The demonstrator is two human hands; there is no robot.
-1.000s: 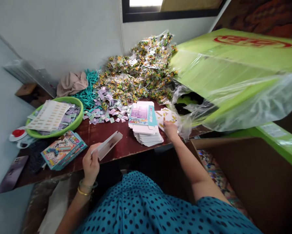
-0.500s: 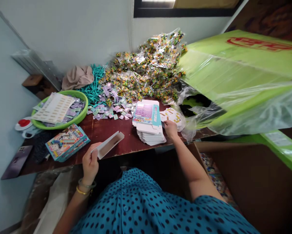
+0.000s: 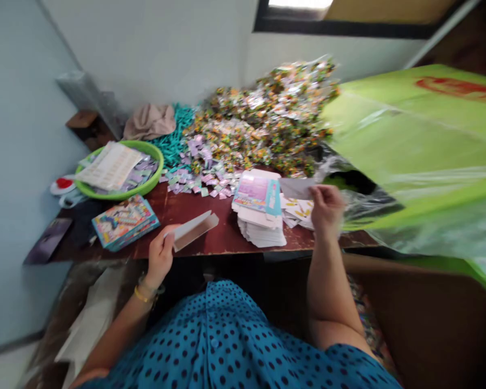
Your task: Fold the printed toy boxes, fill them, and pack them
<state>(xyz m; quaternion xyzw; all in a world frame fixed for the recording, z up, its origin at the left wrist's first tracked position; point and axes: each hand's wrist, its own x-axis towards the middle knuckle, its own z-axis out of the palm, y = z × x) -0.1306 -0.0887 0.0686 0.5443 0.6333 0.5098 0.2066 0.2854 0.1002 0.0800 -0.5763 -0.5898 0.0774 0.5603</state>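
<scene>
My left hand (image 3: pixel 160 254) is closed on one end of a white open cardboard box (image 3: pixel 194 232), tilted over the table's front edge. My right hand (image 3: pixel 327 209) pinches the edge of a flat greyish sheet (image 3: pixel 294 188), held above the right part of the table. Below that sheet lie white sheets with yellow prints (image 3: pixel 297 209). Between my hands a stack of flat white cartons (image 3: pixel 263 235) stands near the edge, with a pink and blue printed carton (image 3: pixel 257 193) on top. Blur hides what is on the sheet.
Farther back are heaped clear bags of colourful pieces (image 3: pixel 267 119), small purple packets (image 3: pixel 200 154) and teal pieces (image 3: pixel 180 132). At left are a green basket (image 3: pixel 159 170), a printed box (image 3: pixel 125 221) and a phone (image 3: pixel 48 240). Plastic-wrapped green bulk (image 3: pixel 421 140) and a cardboard box (image 3: pixel 433 313) are at right.
My right hand has risen from beside the carton stack and moved right, with the greyish sheet now in view in it. My left hand still holds the white box. The camera view has shifted.
</scene>
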